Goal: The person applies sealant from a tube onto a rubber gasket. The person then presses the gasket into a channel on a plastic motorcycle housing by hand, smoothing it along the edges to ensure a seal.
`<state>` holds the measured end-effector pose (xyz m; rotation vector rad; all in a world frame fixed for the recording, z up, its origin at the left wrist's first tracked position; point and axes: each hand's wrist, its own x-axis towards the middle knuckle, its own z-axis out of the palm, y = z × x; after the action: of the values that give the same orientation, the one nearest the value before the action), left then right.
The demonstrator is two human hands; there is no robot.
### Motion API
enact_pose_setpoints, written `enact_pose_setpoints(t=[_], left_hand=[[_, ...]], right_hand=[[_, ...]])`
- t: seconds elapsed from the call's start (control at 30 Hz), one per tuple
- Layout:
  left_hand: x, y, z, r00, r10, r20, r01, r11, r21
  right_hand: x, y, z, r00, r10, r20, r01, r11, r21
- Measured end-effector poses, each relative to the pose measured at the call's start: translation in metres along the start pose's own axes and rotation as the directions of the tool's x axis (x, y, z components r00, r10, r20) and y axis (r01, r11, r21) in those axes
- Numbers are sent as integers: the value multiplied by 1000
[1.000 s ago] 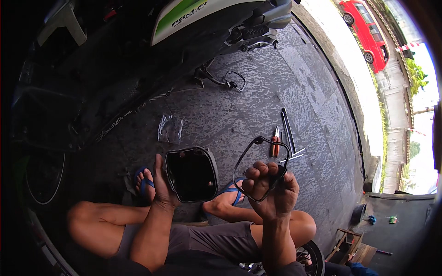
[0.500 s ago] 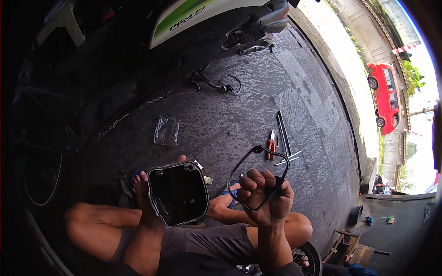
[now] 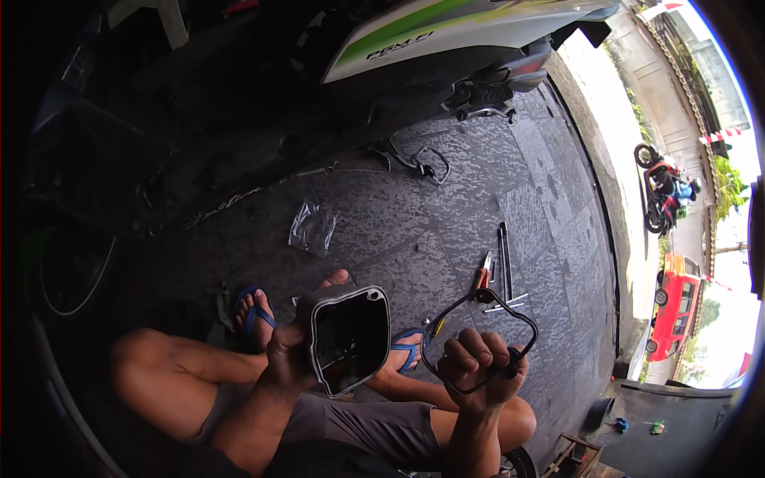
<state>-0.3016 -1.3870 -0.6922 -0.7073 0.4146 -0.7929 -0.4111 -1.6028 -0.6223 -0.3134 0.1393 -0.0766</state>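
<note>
My left hand (image 3: 288,344) grips a black box-shaped housing (image 3: 341,295) from its left side, some fingers showing behind its top edge. The housing's open mouth, with a pale rim, faces me; its inside is dark, with a few small glints. To the right, my right hand (image 3: 484,368) is closed on a thin black ring-shaped frame (image 3: 482,295) that follows a rounded, irregular outline. This frame has a lug at its top and stands apart from the housing. The fingers curl over its lower part and hide some of it.
A scooter (image 3: 430,68) with white and green panels stands ahead. On the dark tiled floor lie a clear plastic bag (image 3: 313,229), red-handled pliers (image 3: 484,273) and dark rods (image 3: 504,259). My sandalled feet (image 3: 255,319) are beneath my hands. A wooden stool (image 3: 575,460) is at lower right.
The view has shifted, so floor things sit lower and farther right. The housing has turned slightly. Both hands keep their holds. Outside, a motorbike with a rider has come into view.
</note>
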Motion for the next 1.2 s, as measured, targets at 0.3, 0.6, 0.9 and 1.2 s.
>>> enact_pose_setpoints(t=[0.3,0.6,0.9,1.2], left_hand=[[-1,4,11,998,39,-47,8,679,734],[-4,4,5,989,122,-88,-7,622,783],[1,-3,-8,946,320,-47,-59,313,948],[-3,-13,-12,928,371,26,-42,35,999]], right_hand=[[2,-1,4,998,24,63,-26,999,29],[3,2,10,995,-48,-88,41,996,-73],[3,40,48,906,-173,-387,-217,595,-774],[6,64,37,900,-94,-425,-346,439,-830]])
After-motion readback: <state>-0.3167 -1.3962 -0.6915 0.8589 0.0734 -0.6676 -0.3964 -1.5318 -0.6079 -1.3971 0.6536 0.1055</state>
